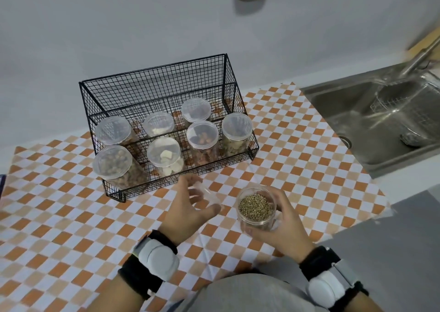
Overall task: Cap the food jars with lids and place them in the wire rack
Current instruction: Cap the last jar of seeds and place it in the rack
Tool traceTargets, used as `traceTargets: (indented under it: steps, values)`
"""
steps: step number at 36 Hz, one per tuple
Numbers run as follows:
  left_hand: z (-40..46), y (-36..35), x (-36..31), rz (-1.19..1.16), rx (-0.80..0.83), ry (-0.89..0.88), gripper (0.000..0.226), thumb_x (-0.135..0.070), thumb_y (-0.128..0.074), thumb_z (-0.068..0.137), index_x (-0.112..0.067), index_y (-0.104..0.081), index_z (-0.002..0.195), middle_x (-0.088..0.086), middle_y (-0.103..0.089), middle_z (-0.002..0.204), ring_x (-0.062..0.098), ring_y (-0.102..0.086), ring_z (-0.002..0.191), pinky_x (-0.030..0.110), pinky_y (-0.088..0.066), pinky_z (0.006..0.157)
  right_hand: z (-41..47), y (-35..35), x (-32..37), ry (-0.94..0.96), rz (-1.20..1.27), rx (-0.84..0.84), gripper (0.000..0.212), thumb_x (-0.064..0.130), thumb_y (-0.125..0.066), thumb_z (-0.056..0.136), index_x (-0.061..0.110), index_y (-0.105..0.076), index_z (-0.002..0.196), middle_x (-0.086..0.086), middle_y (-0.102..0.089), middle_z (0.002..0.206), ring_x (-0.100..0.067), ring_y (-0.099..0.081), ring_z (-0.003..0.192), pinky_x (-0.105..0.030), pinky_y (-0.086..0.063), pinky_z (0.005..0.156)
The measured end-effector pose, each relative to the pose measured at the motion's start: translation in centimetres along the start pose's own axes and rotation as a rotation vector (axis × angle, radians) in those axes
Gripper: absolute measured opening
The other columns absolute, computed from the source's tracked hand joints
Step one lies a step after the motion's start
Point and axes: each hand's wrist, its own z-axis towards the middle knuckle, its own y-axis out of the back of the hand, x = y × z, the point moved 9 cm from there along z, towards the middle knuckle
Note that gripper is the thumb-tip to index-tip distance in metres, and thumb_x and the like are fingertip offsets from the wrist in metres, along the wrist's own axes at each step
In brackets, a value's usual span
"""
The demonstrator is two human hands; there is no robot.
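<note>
An open clear jar (pixel 256 209) filled with small greenish-brown seeds stands on the checkered cloth, and my right hand (pixel 278 226) grips it around its side. Just to its left, my left hand (pixel 190 204) holds a clear plastic lid (pixel 207 194) between thumb and fingers, a little above the cloth. The lid is blurred and hard to make out. Behind them stands a black wire rack (pixel 133 90) with two tiers. Several capped clear jars of nuts, chips and dried foods fill it, among them one (pixel 112 164) at the front left.
An orange-and-white checkered cloth (pixel 59 216) covers the counter. A steel sink (pixel 338 111) with a wire basket and a tap lies at the right. A grey wall rises behind the rack. The bare grey counter edge is at the lower right.
</note>
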Motion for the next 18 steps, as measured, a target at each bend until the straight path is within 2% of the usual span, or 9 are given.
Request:
traceTargets:
  steps: [3, 7, 10, 13, 15, 16, 18]
  values:
    - [0.1, 0.1, -1.3, -0.084, 0.000, 0.003, 0.062, -0.044, -0.081, 0.054, -0.019, -0.045, 0.098, 0.002, -0.060, 0.124, 0.015, -0.061, 0.113, 0.031, -0.054, 0.091, 0.0, -0.3, 0.5, 0.021, -0.007, 0.009, 0.089, 0.036, -0.098, 0.062, 0.042, -0.047, 0.135, 0.022, -0.061, 0.131, -0.003, -0.056, 0.124, -0.028, -0.048, 0.100]
    - [-0.2, 0.0, -2.9, -0.119, 0.017, -0.011, 0.054, -0.040, -0.083, 0.052, -0.013, -0.041, 0.075, -0.001, -0.067, 0.114, -0.003, -0.059, 0.116, 0.015, -0.046, 0.086, 0.1, -0.7, 1.2, 0.058, -0.008, 0.009, 0.090, 0.032, -0.098, 0.061, 0.036, -0.047, 0.136, 0.019, -0.060, 0.131, -0.007, -0.057, 0.124, -0.020, -0.048, 0.100]
    - [-0.4, -0.2, -3.9, -0.087, 0.014, -0.044, 0.055, -0.044, -0.085, 0.054, -0.014, -0.041, 0.068, 0.001, -0.069, 0.106, -0.004, -0.057, 0.118, 0.022, -0.045, 0.088, 0.2, -1.0, 1.6, 0.066, -0.007, 0.007, 0.091, 0.032, -0.097, 0.058, 0.039, -0.046, 0.133, 0.018, -0.058, 0.130, -0.006, -0.057, 0.123, -0.022, -0.050, 0.099]
    - [-0.8, -0.6, -4.7, -0.029, 0.033, -0.076, 0.062, -0.053, -0.087, 0.057, -0.010, -0.052, 0.084, -0.003, -0.065, 0.102, 0.008, -0.062, 0.109, 0.035, -0.051, 0.088, 0.3, -1.2, 2.2, 0.080, -0.007, 0.003, 0.091, 0.038, -0.095, 0.056, 0.037, -0.047, 0.134, 0.015, -0.058, 0.131, -0.007, -0.057, 0.122, -0.030, -0.052, 0.099]
    - [-1.1, -1.4, -5.0, -0.023, 0.091, -0.070, 0.055, -0.054, -0.089, 0.061, -0.028, -0.053, 0.093, -0.003, -0.065, 0.110, 0.015, -0.067, 0.103, 0.042, -0.057, 0.085, 0.3, -1.2, 2.6, 0.102, -0.013, 0.002, 0.091, 0.037, -0.094, 0.056, 0.037, -0.047, 0.135, 0.013, -0.058, 0.131, -0.010, -0.058, 0.123, -0.033, -0.053, 0.100]
    - [-1.3, -1.8, -5.3, -0.011, 0.119, -0.066, 0.055, -0.055, -0.088, 0.063, -0.034, -0.053, 0.099, -0.008, -0.063, 0.115, 0.014, -0.068, 0.104, 0.042, -0.058, 0.084, 0.4, -1.2, 3.0, 0.115, -0.018, 0.002, 0.091, 0.036, -0.094, 0.056, 0.037, -0.048, 0.135, 0.013, -0.058, 0.131, -0.010, -0.058, 0.123, -0.035, -0.053, 0.100]
    - [-1.5, -2.2, -5.7, 0.054, 0.140, -0.081, 0.061, -0.059, -0.086, 0.064, -0.046, -0.050, 0.111, -0.025, -0.057, 0.118, 0.005, -0.064, 0.111, 0.034, -0.057, 0.089, 0.4, -1.3, 3.5, 0.138, -0.036, 0.002, 0.091, 0.038, -0.093, 0.055, 0.043, -0.047, 0.135, 0.017, -0.057, 0.130, -0.007, -0.058, 0.121, -0.034, -0.054, 0.098]
